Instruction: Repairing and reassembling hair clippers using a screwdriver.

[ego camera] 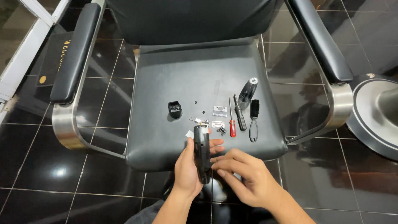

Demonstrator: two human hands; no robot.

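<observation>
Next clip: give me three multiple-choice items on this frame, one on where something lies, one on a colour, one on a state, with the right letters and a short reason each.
1. Where do the loose small parts lie?
A. on the chair seat
B. on the tiled floor
C. on the armrest

2. What colour is the handle of the smaller screwdriver?
A. blue
B. red
C. yellow

3. How is the black clipper body held?
A. lying untouched on the seat
B. pinched by the right hand only
C. gripped in the left hand, with the right hand's fingertips at its side

Answers:
1 A, the parts rest on the chair seat.
2 B, the smaller screwdriver has a red handle.
3 C, the left hand wraps the clipper body while the right hand reaches its side.
</observation>
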